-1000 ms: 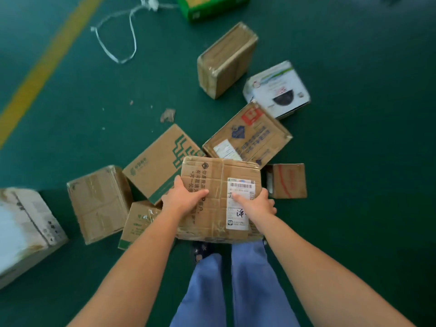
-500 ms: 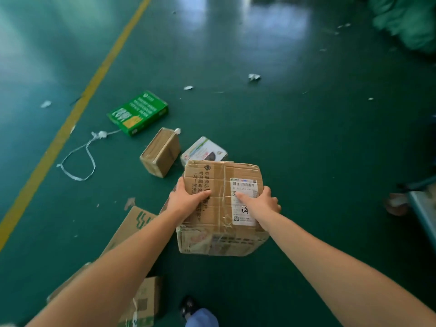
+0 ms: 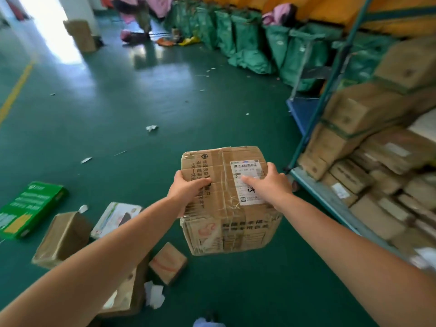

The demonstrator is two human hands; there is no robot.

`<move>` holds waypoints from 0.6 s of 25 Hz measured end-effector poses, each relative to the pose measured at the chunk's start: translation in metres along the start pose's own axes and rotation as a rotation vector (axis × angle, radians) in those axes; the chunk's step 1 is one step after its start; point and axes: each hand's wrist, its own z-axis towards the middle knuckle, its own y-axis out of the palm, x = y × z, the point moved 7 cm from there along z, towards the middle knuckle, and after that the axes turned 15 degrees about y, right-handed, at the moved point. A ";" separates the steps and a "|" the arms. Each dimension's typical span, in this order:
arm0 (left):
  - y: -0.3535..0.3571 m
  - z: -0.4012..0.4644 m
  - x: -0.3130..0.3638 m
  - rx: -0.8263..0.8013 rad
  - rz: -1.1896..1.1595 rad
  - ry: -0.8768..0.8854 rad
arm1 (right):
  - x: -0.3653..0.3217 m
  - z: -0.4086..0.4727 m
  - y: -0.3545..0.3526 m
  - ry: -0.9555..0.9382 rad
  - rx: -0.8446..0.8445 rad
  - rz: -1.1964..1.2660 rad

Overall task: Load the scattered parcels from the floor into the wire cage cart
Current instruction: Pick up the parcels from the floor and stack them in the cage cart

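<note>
One taped cardboard parcel (image 3: 226, 197) is up off the floor, carried in front of the body and just left of the wire cage cart (image 3: 330, 201). Left hand (image 3: 186, 192) grips its left top edge, thumb lying across the top; right hand (image 3: 269, 185) clamps the right edge with its thumb over the white shipping label (image 3: 246, 181). Creased, tape-wrapped board looks stiff enough to squeeze from both sides, though glossy tape could slip, so opposite edges or the bottom corners seem the safest hold; needing two hands suggests moderate weight. Five parcels remain on the green floor (image 3: 141, 109): a green printed box (image 3: 28, 210), a white printed box (image 3: 115, 218), a tape-wrapped brown box (image 3: 62, 239), a small carton (image 3: 168, 263) and a flat carton (image 3: 125, 296) partly behind the left forearm. Inside the cart, stacked cartons (image 3: 368, 147) are too many and too blurred to count
</note>
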 end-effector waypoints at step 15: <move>0.318 0.120 0.121 -0.636 0.094 0.109 | 0.108 0.111 -0.223 0.350 0.382 0.345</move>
